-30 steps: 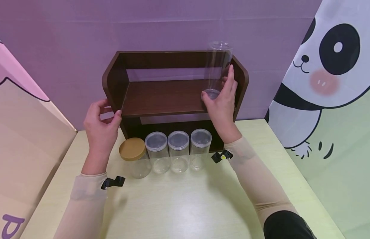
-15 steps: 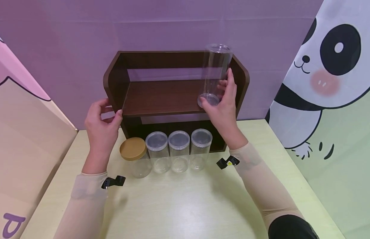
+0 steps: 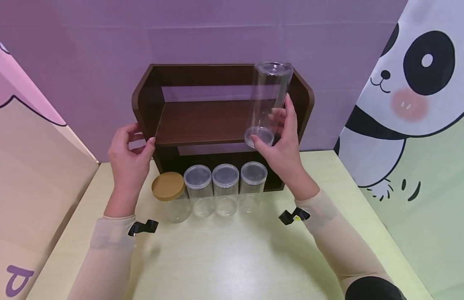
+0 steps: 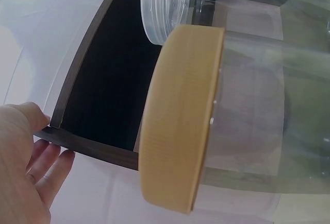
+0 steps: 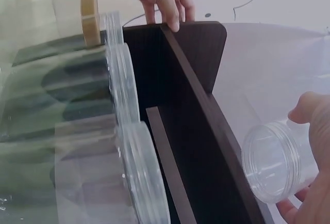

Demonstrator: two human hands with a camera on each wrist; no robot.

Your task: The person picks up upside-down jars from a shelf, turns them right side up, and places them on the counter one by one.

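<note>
My right hand grips a tall clear jar near its lower end, thumb in front and fingers behind. In the head view the jar leans slightly and overlaps the right part of the dark brown two-tier shelf. Its lower end, with ringed ridges, shows in the right wrist view as a clear jar end. My left hand pinches the front edge of the shelf's left side panel, thumb on one side and fingers on the other.
In front of the shelf, a clear jar with a tan lid stands at the left of a row. Beside it are three clear-lidded jars. All stand on the pale table. A purple backdrop rises behind the shelf.
My right hand has brought the tall jar toward me and slightly left, from over the upper shelf board to its front edge. The left hand keeps its hold on the side panel.
</note>
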